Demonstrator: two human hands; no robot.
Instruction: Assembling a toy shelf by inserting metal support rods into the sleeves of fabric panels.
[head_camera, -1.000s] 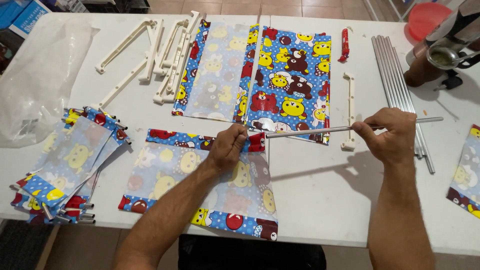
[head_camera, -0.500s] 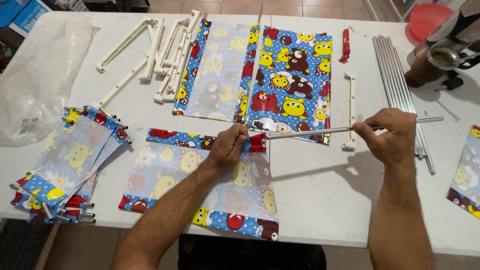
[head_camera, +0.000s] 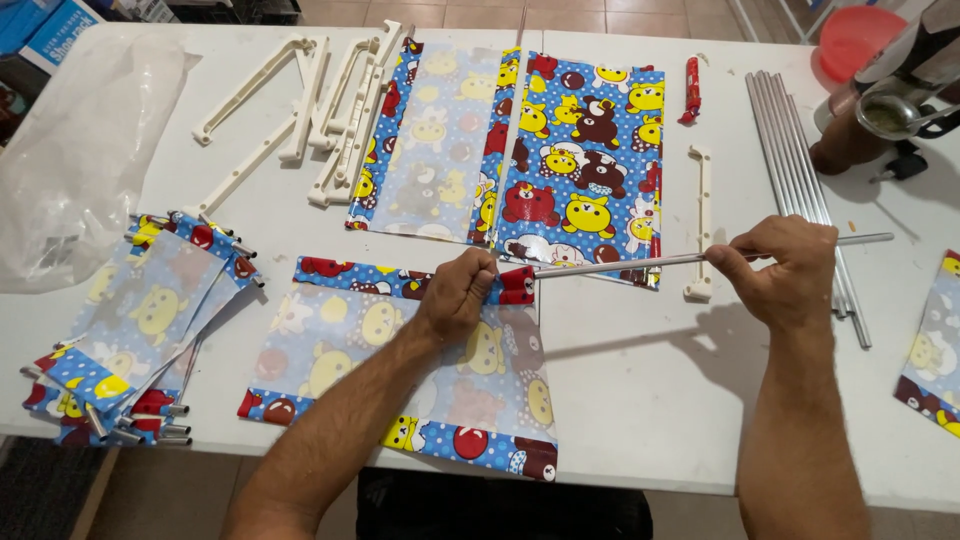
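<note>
A cartoon-printed plastic panel (head_camera: 400, 370) with blue patterned edges lies flat in front of me on the white table (head_camera: 640, 400). My left hand (head_camera: 458, 292) is closed over the panel's top hem near its right end. My right hand (head_camera: 782, 272) grips a thin silver metal rod (head_camera: 620, 264). The rod runs level from that hand to the hem opening by my left hand, with its right end sticking out past my right fist.
A stack of finished panels with rods (head_camera: 130, 330) lies at the left beside a clear plastic bag (head_camera: 70, 160). White plastic frame pieces (head_camera: 310, 110), another large printed sheet (head_camera: 520, 150), one white bracket (head_camera: 700, 220), spare metal rods (head_camera: 800, 170) and a red container (head_camera: 850, 40) sit further back.
</note>
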